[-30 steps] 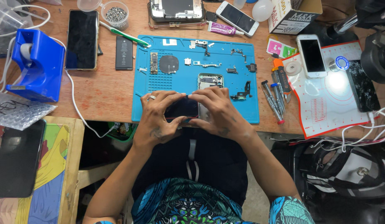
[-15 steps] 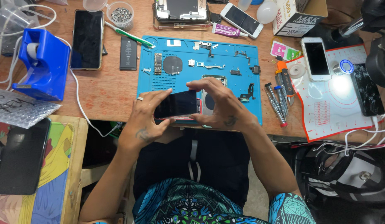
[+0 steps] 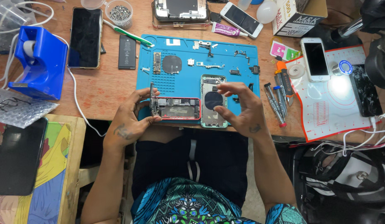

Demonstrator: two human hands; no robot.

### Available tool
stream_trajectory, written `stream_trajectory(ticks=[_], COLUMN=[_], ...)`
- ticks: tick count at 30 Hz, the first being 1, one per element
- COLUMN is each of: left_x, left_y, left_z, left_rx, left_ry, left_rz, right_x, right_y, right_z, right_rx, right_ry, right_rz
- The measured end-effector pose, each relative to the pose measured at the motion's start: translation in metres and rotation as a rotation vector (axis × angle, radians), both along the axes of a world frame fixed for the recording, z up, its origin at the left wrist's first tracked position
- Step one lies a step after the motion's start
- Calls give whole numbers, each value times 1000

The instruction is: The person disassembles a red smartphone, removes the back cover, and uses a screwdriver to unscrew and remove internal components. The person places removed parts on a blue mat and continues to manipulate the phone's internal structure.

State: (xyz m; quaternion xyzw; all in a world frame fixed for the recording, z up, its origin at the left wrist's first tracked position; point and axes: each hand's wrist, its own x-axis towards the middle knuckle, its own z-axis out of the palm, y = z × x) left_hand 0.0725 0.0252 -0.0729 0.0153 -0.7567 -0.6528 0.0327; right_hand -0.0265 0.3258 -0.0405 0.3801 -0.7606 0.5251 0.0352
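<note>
A red-framed opened phone body [image 3: 178,108] is gripped at its left end by the left hand [image 3: 132,118], low centre of frame, over the blue rubber mat [image 3: 188,89]. The right hand [image 3: 242,110] hovers unclenched above a silver phone housing [image 3: 213,101]. Light, stiff, probably fragile — best held by the edges.

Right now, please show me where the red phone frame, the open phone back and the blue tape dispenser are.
red phone frame [image 3: 178,108], head view, on its inner middle.
open phone back [image 3: 213,101], head view, on the dark round coil.
blue tape dispenser [image 3: 45,62], head view, on its blue body.
</note>
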Motion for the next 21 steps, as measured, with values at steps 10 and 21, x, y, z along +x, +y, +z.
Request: stream_trajectory(ticks=[10, 21], left_x=[0, 2], left_y=[-1, 2], left_z=[-13, -15], left_rx=[41, 54], left_ry=[87, 29], left_rz=[-7, -3], right_x=[13, 28], right_y=[42, 79], right_z=[-35, -58], right_rx=[-113, -233], right_ry=[18, -54], right_rz=[-169, -350])
